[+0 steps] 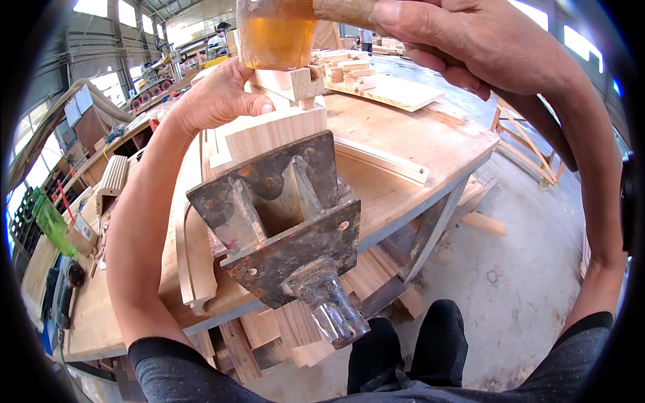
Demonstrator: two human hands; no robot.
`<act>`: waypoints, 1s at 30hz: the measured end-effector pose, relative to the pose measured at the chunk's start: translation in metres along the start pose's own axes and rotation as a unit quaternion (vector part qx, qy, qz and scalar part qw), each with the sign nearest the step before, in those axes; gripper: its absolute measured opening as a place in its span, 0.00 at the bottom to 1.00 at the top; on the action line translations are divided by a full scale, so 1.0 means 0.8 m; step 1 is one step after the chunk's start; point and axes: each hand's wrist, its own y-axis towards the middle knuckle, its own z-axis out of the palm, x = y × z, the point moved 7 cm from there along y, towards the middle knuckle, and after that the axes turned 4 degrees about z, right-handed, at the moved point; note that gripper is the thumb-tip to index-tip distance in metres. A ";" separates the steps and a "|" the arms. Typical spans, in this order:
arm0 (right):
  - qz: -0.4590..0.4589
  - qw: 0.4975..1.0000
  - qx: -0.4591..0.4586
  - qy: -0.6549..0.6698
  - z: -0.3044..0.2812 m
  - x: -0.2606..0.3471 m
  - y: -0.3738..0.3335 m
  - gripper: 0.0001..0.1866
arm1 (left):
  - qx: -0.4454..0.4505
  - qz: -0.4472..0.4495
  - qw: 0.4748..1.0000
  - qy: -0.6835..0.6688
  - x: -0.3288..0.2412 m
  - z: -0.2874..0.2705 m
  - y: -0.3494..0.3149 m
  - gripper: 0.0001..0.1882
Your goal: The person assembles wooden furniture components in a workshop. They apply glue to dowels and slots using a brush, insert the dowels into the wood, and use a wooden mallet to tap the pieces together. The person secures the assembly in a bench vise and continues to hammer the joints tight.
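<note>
My right hand (487, 47) is wrapped round the wooden handle of a mallet (277, 37) with an amber, see-through head. The head rests on or just above a notched wooden block (290, 82); which of the two I cannot tell. Round the left side of that block my left hand (213, 101) is closed, thumb along its near face. Below the block, a wider pale wooden piece (279, 133) sits upright against the jaw of a rusty bench vise (292, 252), whose screw end points toward me.
The vise hangs at the edge of a wooden workbench (403, 138). A grooved strip (383, 160) and a board with cut pieces (383, 91) lie on it. Power tool (68, 292) and green bottle (52, 225) stand left. Offcuts (302, 329) pile underneath; a wooden trestle (527, 144) stands right.
</note>
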 end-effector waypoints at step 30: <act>-0.006 0.995 -0.018 0.101 0.008 -0.001 0.001 0.27 | 0.021 0.062 0.998 -0.010 0.012 -0.002 0.004 0.39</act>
